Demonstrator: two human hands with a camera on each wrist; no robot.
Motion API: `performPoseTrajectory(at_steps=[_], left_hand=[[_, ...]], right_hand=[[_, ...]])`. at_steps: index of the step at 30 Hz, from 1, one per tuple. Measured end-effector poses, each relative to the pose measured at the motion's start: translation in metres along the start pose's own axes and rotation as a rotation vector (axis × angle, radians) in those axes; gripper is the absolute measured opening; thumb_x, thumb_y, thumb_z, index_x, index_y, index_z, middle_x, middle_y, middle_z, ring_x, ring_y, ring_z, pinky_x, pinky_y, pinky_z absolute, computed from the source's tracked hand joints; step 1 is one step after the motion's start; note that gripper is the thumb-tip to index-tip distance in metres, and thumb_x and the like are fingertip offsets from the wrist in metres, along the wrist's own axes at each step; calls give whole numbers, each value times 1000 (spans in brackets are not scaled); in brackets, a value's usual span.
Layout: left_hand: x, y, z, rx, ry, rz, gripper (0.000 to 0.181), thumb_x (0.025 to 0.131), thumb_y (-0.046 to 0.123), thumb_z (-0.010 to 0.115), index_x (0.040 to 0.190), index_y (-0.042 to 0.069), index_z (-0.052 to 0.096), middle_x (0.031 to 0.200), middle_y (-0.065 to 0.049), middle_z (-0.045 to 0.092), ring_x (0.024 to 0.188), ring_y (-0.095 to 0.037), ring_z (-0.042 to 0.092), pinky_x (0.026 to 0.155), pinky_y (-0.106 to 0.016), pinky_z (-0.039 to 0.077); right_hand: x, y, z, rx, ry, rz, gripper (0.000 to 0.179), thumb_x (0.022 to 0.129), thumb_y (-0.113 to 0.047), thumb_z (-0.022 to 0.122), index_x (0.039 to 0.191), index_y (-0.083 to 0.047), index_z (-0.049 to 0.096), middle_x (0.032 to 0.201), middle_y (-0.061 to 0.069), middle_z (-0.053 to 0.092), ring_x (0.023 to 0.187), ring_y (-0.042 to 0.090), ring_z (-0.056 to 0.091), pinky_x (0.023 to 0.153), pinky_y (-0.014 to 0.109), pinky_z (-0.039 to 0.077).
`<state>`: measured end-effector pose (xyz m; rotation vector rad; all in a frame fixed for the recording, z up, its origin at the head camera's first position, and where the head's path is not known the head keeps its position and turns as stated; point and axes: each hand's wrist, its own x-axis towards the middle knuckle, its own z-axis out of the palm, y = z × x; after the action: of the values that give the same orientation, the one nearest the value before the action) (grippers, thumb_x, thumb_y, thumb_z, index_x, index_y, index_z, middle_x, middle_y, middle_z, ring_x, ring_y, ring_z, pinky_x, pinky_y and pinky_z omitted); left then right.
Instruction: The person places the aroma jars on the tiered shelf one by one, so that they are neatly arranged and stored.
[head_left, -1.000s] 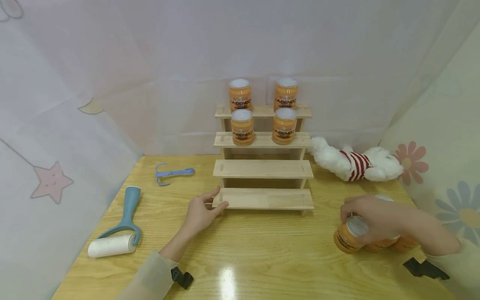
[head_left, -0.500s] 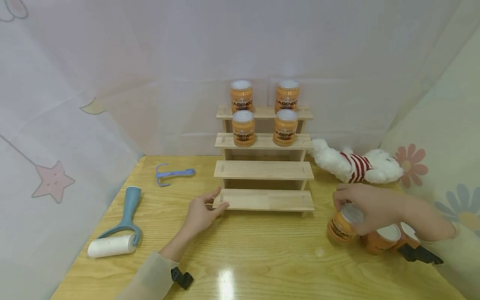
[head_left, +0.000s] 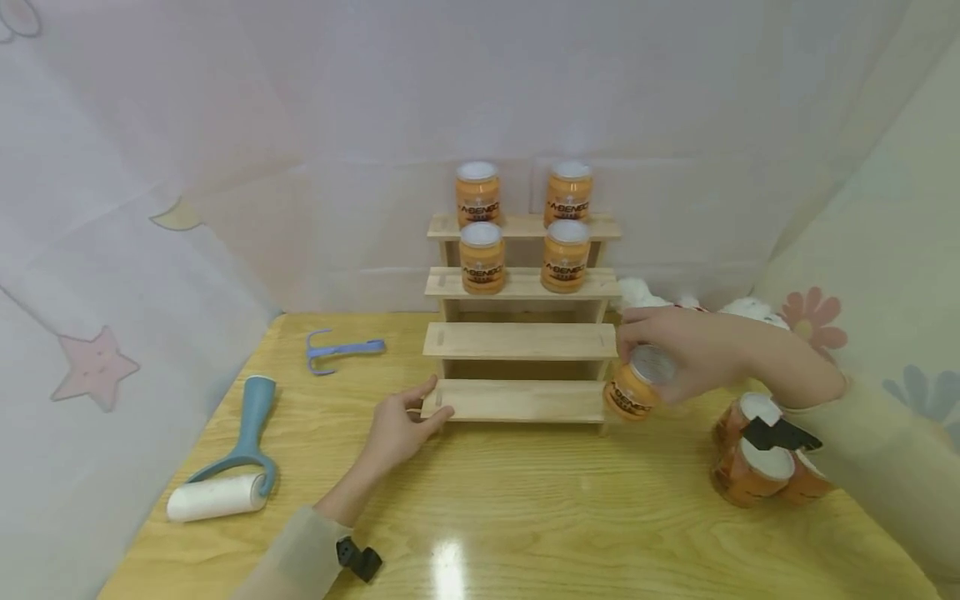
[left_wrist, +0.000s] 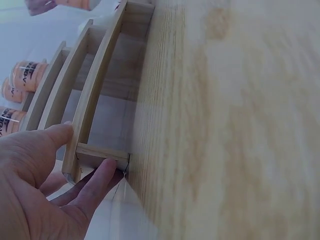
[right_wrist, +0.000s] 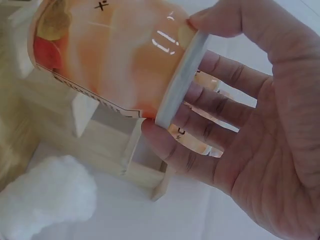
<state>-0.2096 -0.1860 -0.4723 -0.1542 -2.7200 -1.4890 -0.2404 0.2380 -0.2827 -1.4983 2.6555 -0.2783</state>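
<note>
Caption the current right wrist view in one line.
Right hand gripping an orange jar by its pale lid, with a wooden rack and a white plush toy behind it.

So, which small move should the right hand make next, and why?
Probably raise the held jar over the third shelf from the top: the right hand has it beside the rack, that shelf is bare, while both shelves above carry jars.

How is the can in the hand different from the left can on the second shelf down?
The held can is tilted; the shelf can stands upright. The right hand grips the held can; the shelf can rests on the stand. Both are orange with pale lids.
</note>
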Motion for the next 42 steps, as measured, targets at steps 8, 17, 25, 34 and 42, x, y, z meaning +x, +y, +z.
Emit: performPoseTrajectory(at_steps=[8, 17, 25, 34, 42], left_hand=[[-2, -3, -1, 11, -4, -10, 66, 94, 33, 85, 152, 13, 59, 155, -12, 60, 111, -32, 78, 79, -28, 66], [-1, -6, -2, 27, 12, -4, 67, 93, 37, 85, 151, 15, 60, 155, -10, 60, 113, -33, 77, 79, -29, 66], [1, -6, -1, 10, 5, -8, 68, 93, 35, 85, 152, 14, 59, 155, -13, 60, 110, -31, 78, 76, -26, 66], [2, -3, -1, 9, 7, -6, 67, 94, 34, 85, 152, 14, 59, 155, -15, 60, 107, -30, 79, 75, -26, 66], [2, -2, 1, 4, 5, -12, 68, 93, 32, 85, 152, 12, 59, 154, -14, 60, 107, -31, 79, 76, -25, 66]], right_hand=[[38, 2, -3, 19, 82, -91, 35, 71, -14, 84, 101, -19, 67, 102, -8, 62, 89, 10, 59, 75, 28, 54], [69, -6, -18, 12, 62, -88, 34, 74, -16, 81, 104, -20, 66, 107, -5, 61, 95, 13, 57, 81, 33, 54], [92, -12, -21, -17, 75, -85, 33, 76, -13, 82, 104, -19, 65, 109, -1, 58, 99, 17, 57, 86, 37, 56], [123, -14, -20, -6, 100, -111, 32, 76, -17, 82, 106, -17, 68, 109, 1, 62, 102, 18, 60, 90, 38, 58], [150, -18, -12, -11, 109, -126, 32, 78, -20, 83, 107, -18, 70, 110, 0, 63, 102, 17, 61, 91, 37, 57]])
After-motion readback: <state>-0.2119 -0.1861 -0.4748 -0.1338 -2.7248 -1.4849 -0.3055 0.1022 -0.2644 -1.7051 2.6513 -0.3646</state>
